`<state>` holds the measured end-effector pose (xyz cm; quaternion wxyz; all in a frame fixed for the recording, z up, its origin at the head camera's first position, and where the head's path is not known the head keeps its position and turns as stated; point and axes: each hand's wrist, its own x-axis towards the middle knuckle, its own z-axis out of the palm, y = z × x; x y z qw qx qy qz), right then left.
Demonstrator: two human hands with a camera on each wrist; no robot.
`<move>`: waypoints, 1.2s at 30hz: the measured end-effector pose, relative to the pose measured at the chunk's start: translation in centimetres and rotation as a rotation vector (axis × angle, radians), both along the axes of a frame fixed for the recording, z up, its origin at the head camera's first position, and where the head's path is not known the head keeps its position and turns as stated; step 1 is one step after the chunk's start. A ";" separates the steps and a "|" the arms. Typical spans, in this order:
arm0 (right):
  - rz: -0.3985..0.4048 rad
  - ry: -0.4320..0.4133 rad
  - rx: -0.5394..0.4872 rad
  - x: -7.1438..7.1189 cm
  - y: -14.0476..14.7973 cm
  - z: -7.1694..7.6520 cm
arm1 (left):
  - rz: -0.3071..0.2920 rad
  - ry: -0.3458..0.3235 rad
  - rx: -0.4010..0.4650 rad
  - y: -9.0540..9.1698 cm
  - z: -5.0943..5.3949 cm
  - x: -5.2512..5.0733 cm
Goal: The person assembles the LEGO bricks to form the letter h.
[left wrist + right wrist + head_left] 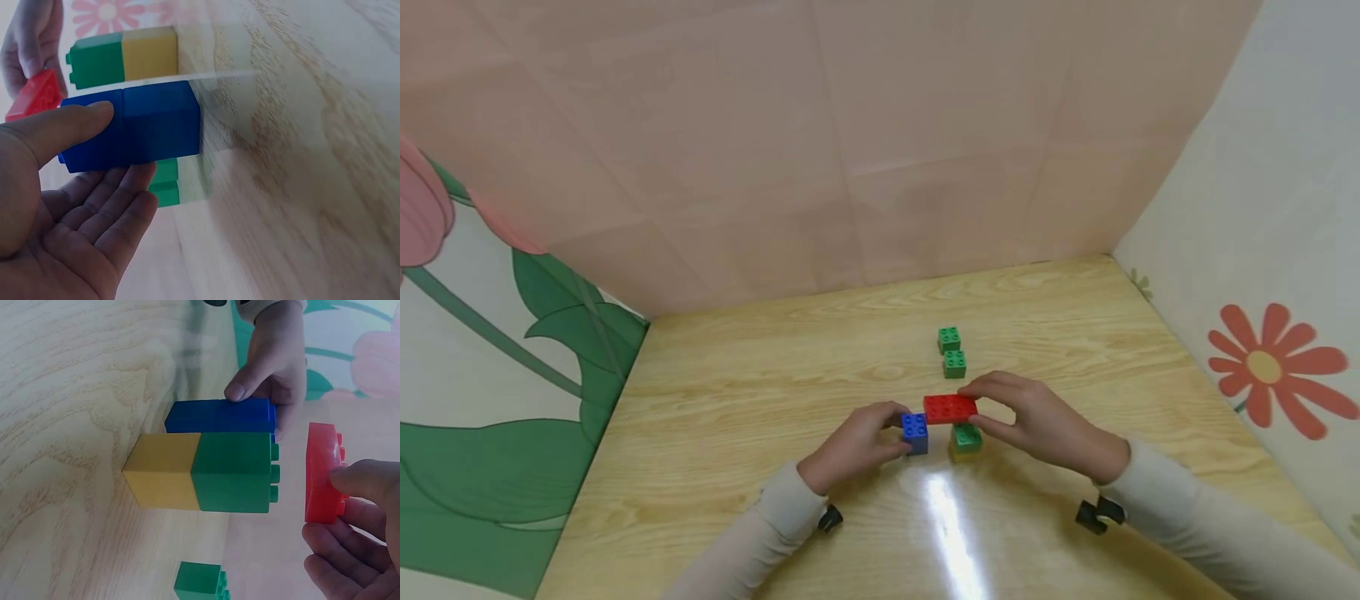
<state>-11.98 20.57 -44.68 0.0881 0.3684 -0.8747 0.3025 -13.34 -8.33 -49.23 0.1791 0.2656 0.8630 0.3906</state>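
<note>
My left hand [862,442] pinches a stack of two blue bricks [147,128] between thumb and fingers. The stack stands upright on the table. Between the thumb and fingers of my right hand [1041,421] is a flat red brick [950,408], studs up. It hangs above a stack of a green brick [234,472] on a yellow brick [164,469]. A gap shows between the red brick and the green studs in the right wrist view. The green and yellow stack stands just right of the blue one, with no hand touching it.
Two green bricks, a nearer one [955,364] and a farther one [949,339], stand behind the stacks on the wooden table [760,375]. A pinkish cover [850,150] rises at the back. Patterned panels [1262,250] flank the table.
</note>
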 end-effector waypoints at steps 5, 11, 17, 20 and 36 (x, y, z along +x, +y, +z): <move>0.007 -0.005 -0.002 0.2 -0.1 0.2 | -0.002 -0.010 -0.011 0.1 0.0 0.0; 0.014 -0.014 -0.004 0.2 -0.1 0.2 | -0.006 -0.018 -0.014 0.2 0.0 0.0; 0.017 -0.015 -0.001 0.2 -0.2 0.1 | -0.023 0.001 -0.020 0.4 -0.1 0.0; 0.012 -0.025 0.009 0.3 -0.3 0.1 | -0.034 0.010 -0.019 0.6 -0.1 0.0; 0.039 -0.022 -0.009 0.6 -0.7 0.0 | -0.063 0.042 -0.010 1.0 0.2 0.4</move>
